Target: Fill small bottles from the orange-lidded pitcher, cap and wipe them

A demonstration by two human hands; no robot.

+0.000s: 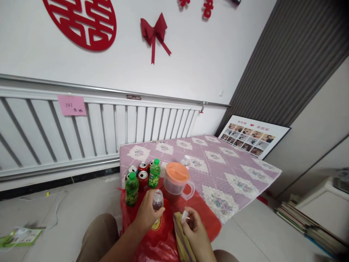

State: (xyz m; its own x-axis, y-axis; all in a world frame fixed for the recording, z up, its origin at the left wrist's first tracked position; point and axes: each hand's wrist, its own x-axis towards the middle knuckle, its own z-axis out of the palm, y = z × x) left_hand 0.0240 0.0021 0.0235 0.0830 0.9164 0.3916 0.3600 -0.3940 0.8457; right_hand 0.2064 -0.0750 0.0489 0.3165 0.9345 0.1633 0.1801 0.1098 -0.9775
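Observation:
My left hand [147,213] is closed around a small clear bottle [158,198], held upright with its mouth uncovered. Something dark shows in the lower part of it. Between the fingers of my right hand [195,227] is a small white cap [184,215]. A folded yellow cloth [180,236] lies beneath that hand. Just beyond the bottle stands a clear plastic pitcher [173,186] with an orange lid [177,172]. One green drink bottle [132,189] is left of my left hand, and another green bottle [154,174] stands farther back.
Several opened drink cans [143,178] cluster behind the green bottles. A red plastic bag [205,211] covers the near part of the purple patterned mat [215,182]. Another clear container [186,160] sits behind the pitcher. A white radiator [109,123] runs along the wall.

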